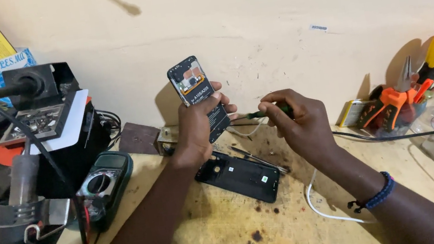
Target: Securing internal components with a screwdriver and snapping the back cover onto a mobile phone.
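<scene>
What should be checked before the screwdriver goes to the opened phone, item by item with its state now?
1. Left hand has a firm grip on the opened phone: ok, held upright off the bench.
2. Right hand holds the green-handled screwdriver: ok.
3. Screwdriver tip seated on a screw: cannot tell, the tip is hidden behind the left hand.
4. Back cover set aside: ok, flat on the bench under the hands.
5. White cable away from the hands: ok, it lies under the right forearm.
</scene>
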